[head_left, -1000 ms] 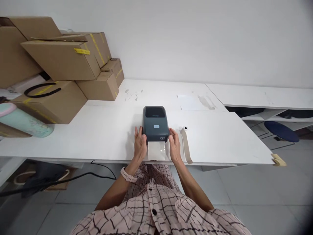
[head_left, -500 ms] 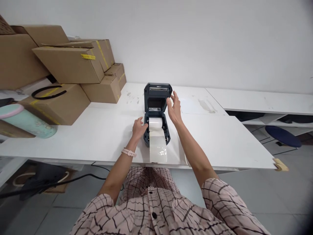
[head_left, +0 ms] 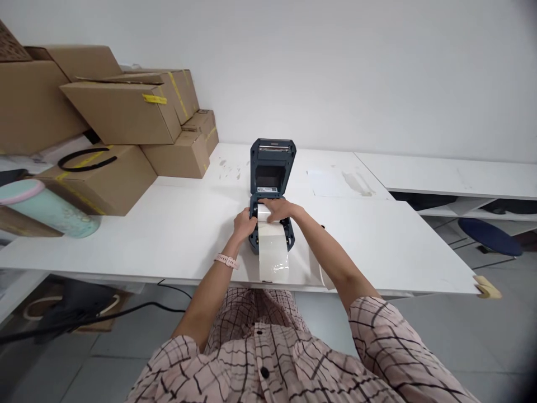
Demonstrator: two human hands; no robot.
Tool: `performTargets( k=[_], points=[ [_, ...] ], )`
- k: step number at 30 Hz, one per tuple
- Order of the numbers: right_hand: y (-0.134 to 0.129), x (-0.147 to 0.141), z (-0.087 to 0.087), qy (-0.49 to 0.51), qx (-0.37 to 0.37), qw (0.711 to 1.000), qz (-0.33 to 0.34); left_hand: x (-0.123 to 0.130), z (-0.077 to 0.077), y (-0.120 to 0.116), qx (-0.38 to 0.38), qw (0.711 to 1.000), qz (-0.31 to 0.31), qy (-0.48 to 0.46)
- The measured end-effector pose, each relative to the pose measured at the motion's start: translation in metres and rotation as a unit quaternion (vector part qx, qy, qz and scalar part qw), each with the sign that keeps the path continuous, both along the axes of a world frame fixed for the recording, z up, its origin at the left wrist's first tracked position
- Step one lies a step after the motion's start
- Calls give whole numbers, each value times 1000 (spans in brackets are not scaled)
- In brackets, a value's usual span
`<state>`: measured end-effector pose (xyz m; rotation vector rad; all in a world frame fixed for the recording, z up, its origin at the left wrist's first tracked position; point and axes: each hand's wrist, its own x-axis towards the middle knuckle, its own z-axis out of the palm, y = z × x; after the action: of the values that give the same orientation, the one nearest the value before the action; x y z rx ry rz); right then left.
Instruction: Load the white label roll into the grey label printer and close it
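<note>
A dark label printer (head_left: 272, 163) stands on the white table with its lid raised. Inside its base sits a white label roll (head_left: 263, 213), and a strip of label paper (head_left: 273, 258) hangs forward from it over the printer's front. My left hand (head_left: 244, 224) is closed against the printer's left side, thumb beside the roll. Reaching in from the right, my right hand (head_left: 280, 209) has its fingers over the top of the roll and its thumb on the front. It covers the roll's right end.
Cardboard boxes (head_left: 121, 112) are stacked at the left, with a black headband (head_left: 86, 167) on one. A mint-green bottle (head_left: 54, 210) leans nearby. A white sheet (head_left: 327, 183) lies behind my right forearm. The table's front edge runs close to my body; a blue stool (head_left: 490, 235) stands right.
My right hand has left the raised lid and come down onto the label roll. My left hand has shifted slightly and closed at the printer's left side.
</note>
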<state>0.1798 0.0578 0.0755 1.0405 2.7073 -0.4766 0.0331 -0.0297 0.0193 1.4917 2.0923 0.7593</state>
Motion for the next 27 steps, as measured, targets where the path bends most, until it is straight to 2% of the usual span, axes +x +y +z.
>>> performTargets(
  k=[3,6,10,12,14,16,18,23,25,27],
  points=[
    [9,-10,-6,-28,-12,999,-12,1,1,-1,-6,1000,5,6],
    [9,1,1,58,-56,997,10,0,0,-1,-3,1000,12,-1],
    [0,53,28,267,-135,951,71,0,-2,-2,12,1000,9,-27],
    [-4,85,40,341,-134,928,60,0,-4,-3,23,999,10,-42],
    [-3,113,43,380,-116,918,14,1,-5,-3,27,998,16,-51],
    [3,134,33,398,-100,911,-41,1,-6,-3,25,998,20,-55],
    [12,145,13,405,-93,905,-87,1,-7,-2,26,998,22,-54],
    [28,141,-45,394,-100,902,-147,0,-9,-1,26,998,19,-59],
    [28,139,-57,394,-105,898,-167,0,-9,-1,27,998,21,-58],
    [24,146,-62,408,-135,883,-189,0,-10,-1,30,998,21,-58]
  ],
)
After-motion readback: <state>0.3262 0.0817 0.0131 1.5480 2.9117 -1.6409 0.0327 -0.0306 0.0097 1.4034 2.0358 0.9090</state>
